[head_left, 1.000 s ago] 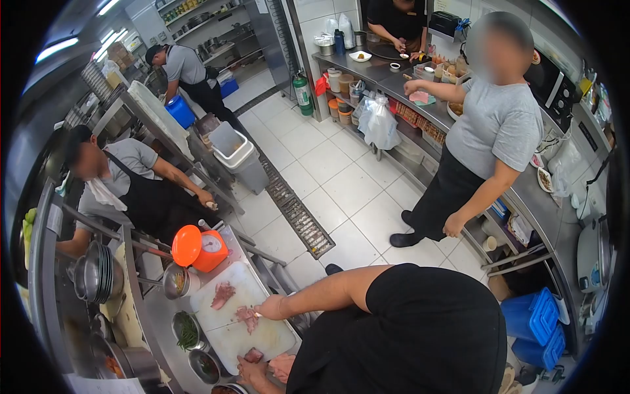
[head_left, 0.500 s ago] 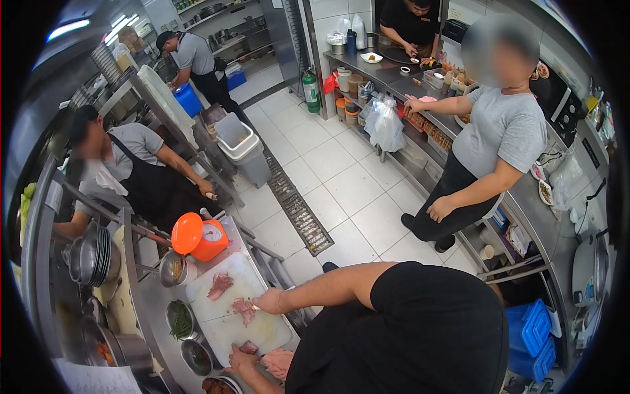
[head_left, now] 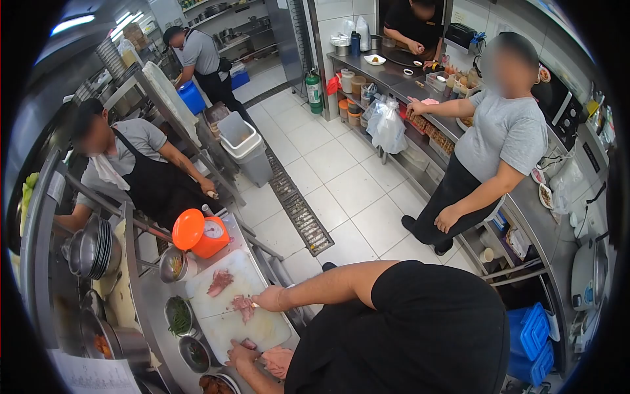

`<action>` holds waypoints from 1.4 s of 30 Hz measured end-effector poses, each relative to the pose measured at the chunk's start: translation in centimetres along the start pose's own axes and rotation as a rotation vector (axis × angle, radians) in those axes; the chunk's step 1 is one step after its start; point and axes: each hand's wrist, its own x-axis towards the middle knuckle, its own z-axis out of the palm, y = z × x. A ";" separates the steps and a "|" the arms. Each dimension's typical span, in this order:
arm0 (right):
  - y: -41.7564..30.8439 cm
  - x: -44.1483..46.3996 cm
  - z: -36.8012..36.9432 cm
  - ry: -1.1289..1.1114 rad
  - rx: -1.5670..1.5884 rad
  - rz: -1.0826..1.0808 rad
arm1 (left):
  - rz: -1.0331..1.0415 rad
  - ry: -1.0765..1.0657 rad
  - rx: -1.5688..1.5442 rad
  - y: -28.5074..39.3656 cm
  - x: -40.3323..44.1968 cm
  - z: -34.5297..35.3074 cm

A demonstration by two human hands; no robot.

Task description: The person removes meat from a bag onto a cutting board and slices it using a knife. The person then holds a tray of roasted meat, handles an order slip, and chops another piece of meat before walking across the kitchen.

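Note:
My right hand [head_left: 272, 299] is closed around what looks like a white-handled knife [head_left: 256, 304]; its blade is hard to make out. It is beside cut pieces of pink meat [head_left: 243, 308] on a white cutting board [head_left: 266, 331]. My left hand [head_left: 243, 354], fingers bent, holds a darker piece of meat [head_left: 249, 343] at the board's near edge. Another heap of sliced meat [head_left: 220, 282] lies farther up the board. Next to my left wrist is a pink cloth [head_left: 277, 362].
Metal bowls of green vegetables [head_left: 178, 316] line the board's left side. Beyond it stands an orange scale [head_left: 202, 235]. A co-worker in a black apron [head_left: 154, 180] stands across the counter; another person [head_left: 502, 138] stands behind on the right. A grey bin [head_left: 249, 161] is on the tiled floor.
My hands have barely moved over the meat. At the far counter, the person in black has shifted their hands slightly.

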 end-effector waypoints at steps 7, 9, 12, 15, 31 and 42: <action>-0.3 -0.5 -0.7 -0.016 -0.042 -0.033 | 0.013 0.000 -0.010 -0.3 0.6 0.3; -0.6 -0.9 -1.5 -0.027 -0.040 -0.028 | 0.021 0.005 -0.017 -0.2 0.1 0.0; -0.3 -0.3 -0.7 -0.018 -0.021 -0.022 | 0.013 0.007 -0.024 -0.3 0.2 0.2; -0.1 0.0 -0.2 -0.015 -0.008 -0.014 | 0.012 0.003 -0.027 -0.3 0.1 0.1; -0.7 -0.7 -1.4 -0.068 0.035 0.032 | 0.008 -0.008 -0.023 -0.1 -0.2 -0.1; -0.5 -0.3 -1.0 -0.072 0.025 0.031 | 0.034 -0.022 -0.031 -0.2 -0.2 -0.4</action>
